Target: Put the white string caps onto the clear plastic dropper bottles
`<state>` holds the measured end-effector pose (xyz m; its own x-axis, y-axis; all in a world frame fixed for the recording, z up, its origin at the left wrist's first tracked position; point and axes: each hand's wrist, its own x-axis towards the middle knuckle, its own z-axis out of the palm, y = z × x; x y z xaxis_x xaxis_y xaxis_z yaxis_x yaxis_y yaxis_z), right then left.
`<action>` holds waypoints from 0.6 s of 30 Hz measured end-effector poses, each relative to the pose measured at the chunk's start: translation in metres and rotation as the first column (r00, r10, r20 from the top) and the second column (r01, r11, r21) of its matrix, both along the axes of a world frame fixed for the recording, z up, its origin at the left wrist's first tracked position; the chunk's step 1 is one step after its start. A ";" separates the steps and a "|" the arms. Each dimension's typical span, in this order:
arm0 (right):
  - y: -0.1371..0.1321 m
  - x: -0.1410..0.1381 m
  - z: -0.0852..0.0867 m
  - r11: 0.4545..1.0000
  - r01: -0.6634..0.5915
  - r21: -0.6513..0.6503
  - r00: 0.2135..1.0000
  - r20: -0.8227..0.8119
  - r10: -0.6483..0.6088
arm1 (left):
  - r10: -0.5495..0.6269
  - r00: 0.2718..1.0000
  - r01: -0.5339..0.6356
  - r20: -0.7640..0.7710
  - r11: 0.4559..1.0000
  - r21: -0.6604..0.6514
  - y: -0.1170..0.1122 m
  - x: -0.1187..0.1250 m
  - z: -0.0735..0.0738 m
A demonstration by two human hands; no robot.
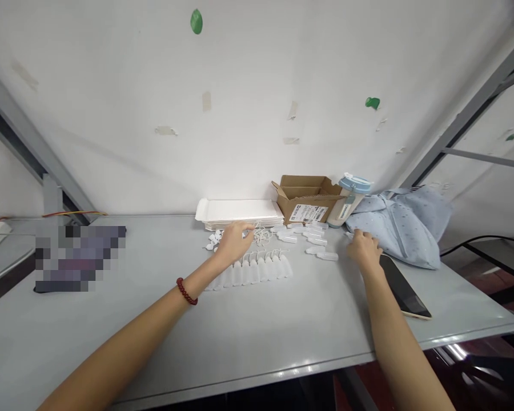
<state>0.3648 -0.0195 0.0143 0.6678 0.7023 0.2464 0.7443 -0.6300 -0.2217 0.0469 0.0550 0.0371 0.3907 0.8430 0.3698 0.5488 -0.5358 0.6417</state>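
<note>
My left hand (235, 242), a red bead bracelet on its wrist, is over the left part of a row of small translucent plastic bottles (263, 269). Its thumb and forefinger come close together beside a heap of thin white tubes (262, 235); what they pinch, if anything, is too small to make out. White caps (215, 238) lie to the left of this hand. At the right, my right hand (364, 248) is closed with curled fingers beside the pale blue bag (400, 228). A bit of something translucent shows by its fingertips. Several loose bottles (327, 256) lie between the hands.
Behind the bottles are a stack of flat white boxes (240, 211), an open brown carton (306, 200) and a cup with a blue lid (349, 200). A phone or tablet (405, 291) lies beneath my right forearm. A pixelated dark item (79, 260) is at the left.
</note>
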 end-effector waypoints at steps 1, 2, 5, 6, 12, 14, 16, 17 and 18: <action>0.001 0.002 -0.003 1.000 0.019 -0.013 1.000 -0.011 -0.019 | -0.021 1.000 0.021 0.019 1.000 -0.011 -0.001 0.000 0.001; 0.002 0.004 -0.005 0.999 0.030 -0.020 0.999 -0.019 -0.030 | -0.046 0.998 0.047 0.037 0.999 -0.021 -0.003 0.000 0.002; 0.005 0.004 -0.011 0.999 0.048 -0.011 0.998 -0.028 -0.048 | -0.108 0.990 0.113 0.092 0.992 -0.048 -0.007 -0.002 0.004; 0.006 0.003 -0.012 0.999 0.050 0.003 0.998 -0.030 -0.049 | -0.118 0.987 0.124 0.110 0.991 -0.054 -0.009 -0.004 0.005; 0.006 -0.007 -0.002 0.977 0.003 0.215 1.000 -0.026 0.003 | -0.081 0.969 0.104 0.233 0.991 -0.088 -0.025 -0.021 0.018; 0.009 -0.019 0.007 0.940 -0.090 0.330 0.996 0.006 0.093 | -0.055 0.963 0.082 0.265 0.992 -0.093 -0.028 -0.030 0.021; 0.015 -0.041 0.016 0.871 -0.250 0.424 0.967 0.063 0.247 | -0.035 0.962 0.065 0.271 0.992 -0.104 -0.027 -0.040 0.020; 0.019 -0.055 0.019 0.821 -0.349 0.452 0.934 0.098 0.343 | -0.028 0.962 0.062 0.271 0.991 -0.118 -0.027 -0.045 0.019; 0.022 -0.071 0.020 0.764 -0.447 0.466 0.888 0.131 0.440 | -0.025 0.962 0.064 0.270 0.989 -0.137 -0.026 -0.049 0.016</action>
